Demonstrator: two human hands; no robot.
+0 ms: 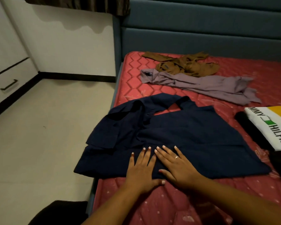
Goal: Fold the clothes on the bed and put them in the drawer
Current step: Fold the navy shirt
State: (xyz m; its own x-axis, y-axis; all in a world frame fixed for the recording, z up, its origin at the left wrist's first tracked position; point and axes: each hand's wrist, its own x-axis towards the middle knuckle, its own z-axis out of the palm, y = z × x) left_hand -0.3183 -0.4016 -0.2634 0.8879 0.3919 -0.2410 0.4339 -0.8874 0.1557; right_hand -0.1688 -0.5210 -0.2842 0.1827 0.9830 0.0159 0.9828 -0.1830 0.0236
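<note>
Red, bumpy mattress (133,78) covers the bed, and a tall blue headboard (201,34) stands at its far end. A dark blue shirt (177,127) lies spread out near the edge of the bed that is next to the floor (47,135), and one side of it hangs a little over that edge. Both hands lie flat on the near part of this shirt, side by side and almost touching. The left hand (141,169) has straight fingers and holds nothing; its thumb sits on the mattress just past the hem. The right hand (177,166) is flat too, fingers spread, with a ring (176,157) on one finger, and it grips nothing. Further up the bed a grey shirt (201,86) lies in a messy strip. A brown shirt (188,65) is bunched up behind it, touching it, close to the headboard. By the far side edge lies a white shirt (272,127) with big letters, next to a black cloth (253,127). Across the floor a white drawer (0,78) with a dark handle (9,86) is closed.
</note>
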